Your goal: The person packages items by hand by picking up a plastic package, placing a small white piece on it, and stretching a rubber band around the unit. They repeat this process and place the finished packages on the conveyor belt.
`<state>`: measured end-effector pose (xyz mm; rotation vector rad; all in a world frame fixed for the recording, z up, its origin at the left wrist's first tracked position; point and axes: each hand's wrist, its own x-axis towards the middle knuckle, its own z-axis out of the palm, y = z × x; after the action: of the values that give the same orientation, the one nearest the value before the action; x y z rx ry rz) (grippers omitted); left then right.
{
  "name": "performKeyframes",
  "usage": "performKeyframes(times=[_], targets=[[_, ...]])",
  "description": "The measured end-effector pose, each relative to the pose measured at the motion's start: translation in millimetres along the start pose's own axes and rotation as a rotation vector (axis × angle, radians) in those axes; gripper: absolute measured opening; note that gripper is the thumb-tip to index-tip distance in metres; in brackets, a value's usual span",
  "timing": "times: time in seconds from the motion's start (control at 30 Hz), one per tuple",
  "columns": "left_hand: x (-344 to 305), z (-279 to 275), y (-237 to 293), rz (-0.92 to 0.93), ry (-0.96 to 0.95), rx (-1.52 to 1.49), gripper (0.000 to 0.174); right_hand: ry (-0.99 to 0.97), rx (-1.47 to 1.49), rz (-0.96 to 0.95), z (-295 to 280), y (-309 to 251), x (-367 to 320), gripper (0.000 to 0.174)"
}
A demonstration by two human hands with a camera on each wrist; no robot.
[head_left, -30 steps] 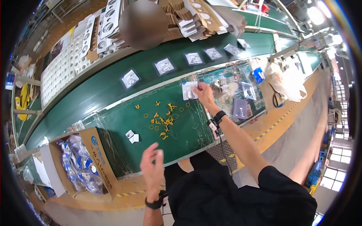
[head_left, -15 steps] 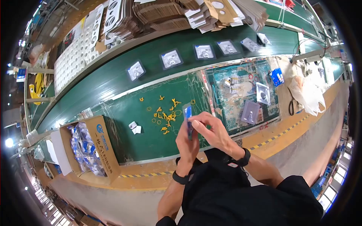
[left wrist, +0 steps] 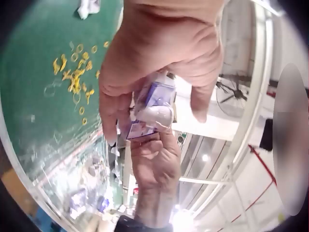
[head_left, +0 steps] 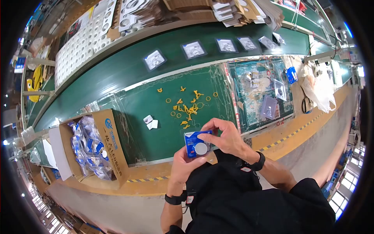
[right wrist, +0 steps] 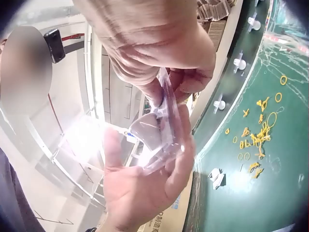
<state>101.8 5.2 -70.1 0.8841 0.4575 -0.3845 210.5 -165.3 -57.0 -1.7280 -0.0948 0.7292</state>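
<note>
A blue-and-white carded blister pack (head_left: 191,147) with a round white bulge in its clear plastic is held between both hands, in front of the dark shirt. My left hand (head_left: 183,165) grips its lower left side, the fingers lying behind the card in the right wrist view. At the upper right edge, my right hand (head_left: 230,139) pinches the pack between thumb and fingers. In the left wrist view, the clear shell (left wrist: 157,115) bulges between the two hands. Yellow plastic pieces and rings (head_left: 191,108) lie scattered on the green table (head_left: 136,134) beyond the hands.
White small boxes (head_left: 150,122) sit left of the yellow pieces. An open carton (head_left: 119,144) of bagged packs stands at the left. Several blister packs (head_left: 193,49) line the far green belt. A worn board (head_left: 255,91), scissors (head_left: 306,104) and a plastic bag (head_left: 317,91) lie right.
My right hand brought the pack from the table's right part to my left hand, which came in from the left. The pack has since turned from edge-on to show its blue face.
</note>
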Motion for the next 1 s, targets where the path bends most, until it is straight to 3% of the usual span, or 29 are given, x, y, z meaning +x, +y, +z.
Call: performKeyframes(times=[0.03, 0.2, 0.3, 0.33, 0.47, 0.53, 0.63, 0.77, 0.9, 1.0], targets=[[-7.5, -12.6, 2.0, -0.016, 0.077, 0.168, 0.037, 0.001, -0.006, 0.036, 14.7, 0.6, 0.0, 0.024], [-53.4, -95.8, -12.0, 0.02, 0.311, 0.006, 0.029, -0.219, 0.18, 0.105, 108.1, 34.7, 26.7, 0.023], [-80.7, -143.3, -8.1, 0.092, 0.419, -0.093, 0.029, -0.082, 0.073, 0.134, 164.2, 57.8, 63.1, 0.022], [-91.1, -152.6, 3.2, 0.117, 0.429, -0.088, 0.029, 0.071, -0.283, -0.111, 179.9, 66.8, 74.9, 0.022], [-125.0, -164.0, 49.5, 0.168, 0.428, -0.018, 0.032, 0.291, -0.621, -0.357, 221.3, 98.3, 118.2, 0.038], [-134.8, -165.5, 55.5, 0.193, 0.414, 0.029, 0.038, 0.342, -0.788, -0.467, 227.4, 106.7, 127.3, 0.043], [-145.0, -157.5, 68.1, 0.299, 0.425, 0.058, 0.042, 0.322, -0.769, -0.251, 230.6, 115.4, 131.0, 0.045], [-154.1, -154.4, 77.1, 0.307, 0.328, -0.019, 0.048, 0.236, -0.668, -0.116, 219.7, 104.1, 127.0, 0.046], [-156.2, -145.4, 76.8, 0.32, 0.311, 0.01, 0.047, 0.219, -0.558, -0.129, 200.9, 117.5, 119.0, 0.044], [-147.8, -129.2, 87.0, 0.514, 0.292, 0.574, 0.042, 0.192, -0.458, -0.079, 190.0, 121.9, 108.8, 0.042]])
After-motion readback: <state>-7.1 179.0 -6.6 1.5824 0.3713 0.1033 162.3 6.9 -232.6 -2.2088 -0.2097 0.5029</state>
